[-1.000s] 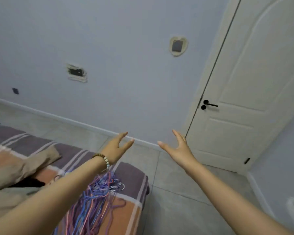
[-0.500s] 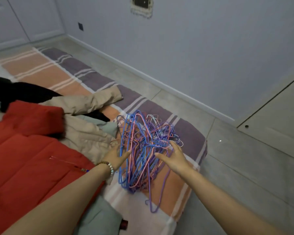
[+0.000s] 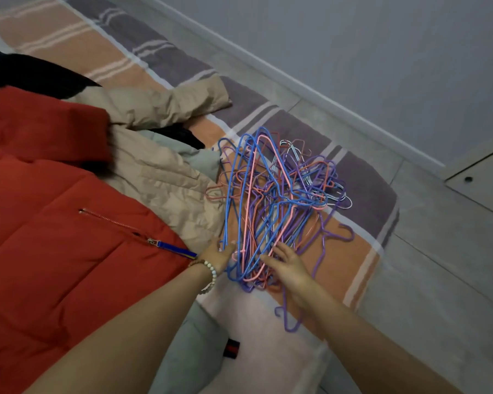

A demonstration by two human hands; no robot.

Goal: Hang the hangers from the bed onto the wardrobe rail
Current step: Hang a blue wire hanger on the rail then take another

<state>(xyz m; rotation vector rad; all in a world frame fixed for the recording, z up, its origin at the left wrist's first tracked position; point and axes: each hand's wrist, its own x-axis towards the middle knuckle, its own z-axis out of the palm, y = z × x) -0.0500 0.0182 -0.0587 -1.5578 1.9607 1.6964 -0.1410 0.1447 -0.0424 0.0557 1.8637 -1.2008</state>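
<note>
The left hand (image 3: 218, 255) and right hand (image 3: 289, 268), fingers stretched out and gripping nothing, are touching the near end of the tangled hangers (image 3: 273, 200) lying on the bed (image 3: 353, 251), right of a red jacket (image 3: 54, 223).

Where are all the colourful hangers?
In the head view, the hangers lie in a tangled pile right of centre on the striped bed, beside the beige coat.
</note>
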